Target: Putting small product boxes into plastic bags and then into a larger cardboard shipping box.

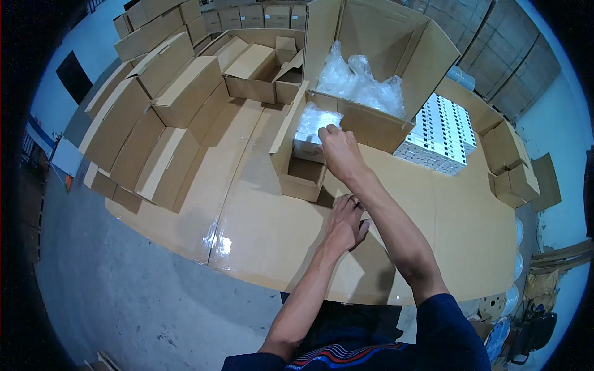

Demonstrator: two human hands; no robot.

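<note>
My right hand (339, 150) reaches forward and grips a clear plastic-wrapped packet (311, 127), holding it at the top of a small open cardboard box (301, 176) on the cardboard-covered table (260, 229). My left hand (346, 221) rests flat on the table just in front of that box, fingers spread, holding nothing. Behind the small box stands a large open carton (377, 127) with several more clear-wrapped packets (362, 83) inside.
Stacks of closed and open brown boxes (167, 105) fill the left and back of the table. A block of white packages (440, 133) lies at right, beside two small brown boxes (513, 167). Grey floor (124, 290) lies at lower left.
</note>
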